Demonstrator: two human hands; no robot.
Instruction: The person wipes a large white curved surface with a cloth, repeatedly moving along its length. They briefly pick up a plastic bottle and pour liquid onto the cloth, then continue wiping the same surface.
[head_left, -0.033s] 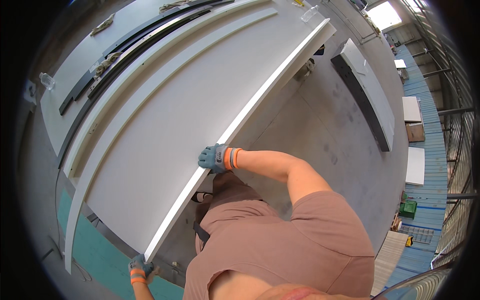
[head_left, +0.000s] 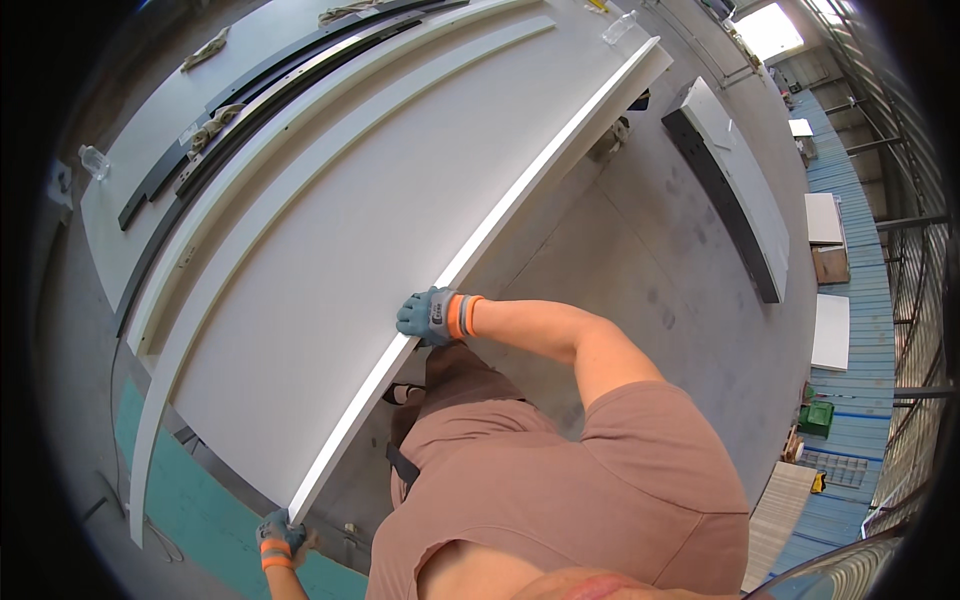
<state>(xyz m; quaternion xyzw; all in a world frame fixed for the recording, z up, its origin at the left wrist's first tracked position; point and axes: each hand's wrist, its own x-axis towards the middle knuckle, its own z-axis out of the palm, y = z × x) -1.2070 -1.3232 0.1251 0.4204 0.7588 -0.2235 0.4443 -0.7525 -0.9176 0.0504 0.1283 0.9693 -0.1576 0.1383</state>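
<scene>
A long white strip (head_left: 508,212) runs along the near edge of the big pale table (head_left: 310,340), from the lower left up to the upper right. My right hand (head_left: 425,316), in a grey-blue glove with an orange cuff, is wrapped over the strip around its middle; the fingertips lie on the table side. At the strip's lower-left end my left hand (head_left: 281,532), gloved the same way, grips the end with curled fingers, some of them hidden. Farther across the table lies a second thin white strip (head_left: 262,212), its lower end jutting past the table.
Beyond lie a thicker white profile (head_left: 290,128) and black bars (head_left: 165,188) with cloth scraps (head_left: 213,128). Clear bottles (head_left: 95,162) stand at the table's far-left edge and far end. To my right, a white-and-black panel stack (head_left: 728,185) rises from the concrete floor. Green board (head_left: 215,530) shows below left.
</scene>
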